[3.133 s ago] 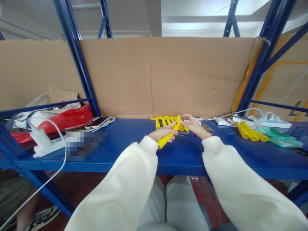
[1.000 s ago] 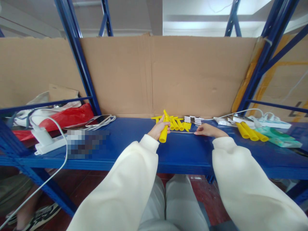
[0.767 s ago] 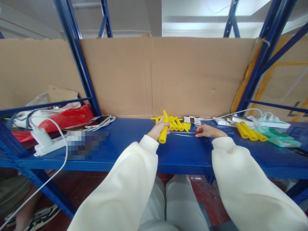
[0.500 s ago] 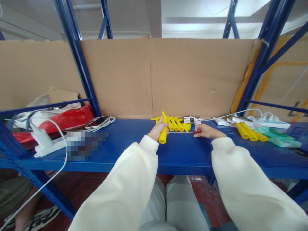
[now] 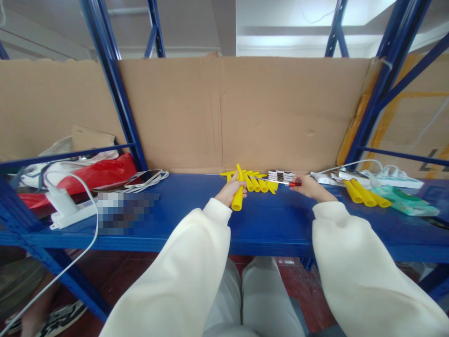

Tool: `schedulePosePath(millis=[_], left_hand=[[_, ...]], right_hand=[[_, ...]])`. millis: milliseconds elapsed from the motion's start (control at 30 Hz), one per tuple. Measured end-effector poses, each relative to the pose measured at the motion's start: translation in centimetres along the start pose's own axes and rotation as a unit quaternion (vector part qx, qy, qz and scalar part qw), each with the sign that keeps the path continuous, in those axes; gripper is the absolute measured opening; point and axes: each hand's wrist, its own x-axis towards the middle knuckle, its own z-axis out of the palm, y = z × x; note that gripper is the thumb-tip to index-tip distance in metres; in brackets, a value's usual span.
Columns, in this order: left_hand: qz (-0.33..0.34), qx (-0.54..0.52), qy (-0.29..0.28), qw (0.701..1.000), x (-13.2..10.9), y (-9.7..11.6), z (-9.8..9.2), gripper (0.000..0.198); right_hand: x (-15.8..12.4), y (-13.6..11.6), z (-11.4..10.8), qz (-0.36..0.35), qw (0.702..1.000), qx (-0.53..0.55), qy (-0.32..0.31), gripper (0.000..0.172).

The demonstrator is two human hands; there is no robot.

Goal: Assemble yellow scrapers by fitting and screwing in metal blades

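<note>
My left hand [image 5: 232, 189] is closed around a yellow plastic tube [image 5: 237, 202], its round hollow end toward me and its narrow tip pointing away. In my right hand [image 5: 306, 185] is a screwdriver [image 5: 295, 184] with a red handle, gripped at the handle end. Its thin metal shaft points left, over the row of similar yellow tubes [image 5: 257, 186]; its tip is too small to make out. Behind the shaft, a small stack of white pieces with dark bands [image 5: 280, 176] lies near the cardboard.
A cardboard sheet [image 5: 175, 117] closes off the back of the blue shelf [image 5: 196, 224]. More yellow tubes [image 5: 366, 194], a green packet [image 5: 407, 201] and a white power strip [image 5: 400, 180] lie right. At left are a phone [image 5: 149, 179], a red bag [image 5: 101, 173] and a charger [image 5: 65, 201].
My right hand has moved slightly right and away from me, with the screwdriver lifting off from near the held tube. The left hand stays almost still.
</note>
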Motion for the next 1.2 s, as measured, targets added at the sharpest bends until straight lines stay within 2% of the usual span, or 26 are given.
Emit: schedulePosePath(millis=[200, 367, 700, 867, 1200], left_hand=[[-0.032, 0.031, -0.021, 0.999, -0.3, 0.1, 0.1, 0.088], [-0.028, 0.019, -0.045, 0.998, -0.1, -0.1, -0.2, 0.089], [-0.031, 0.009, -0.065, 0.997, 0.3, -0.4, -0.5, 0.093], [-0.041, 0.017, -0.054, 0.998, 0.1, -0.2, -0.2, 0.089], [-0.046, -0.043, -0.095, 0.994, 0.5, -0.3, -0.6, 0.089]], right_hand=[[-0.2, -1.1, -0.3, 0.010, 0.999, 0.034, 0.029, 0.017], [-0.3, -1.3, -0.2, 0.009, 0.998, 0.048, 0.037, 0.017], [-0.5, -1.7, -0.4, -0.001, 0.998, 0.038, 0.042, 0.016], [-0.5, -1.9, -0.5, 0.006, 0.998, 0.039, 0.042, 0.017], [-0.5, -2.2, -0.5, 0.000, 0.998, 0.033, 0.052, 0.016]])
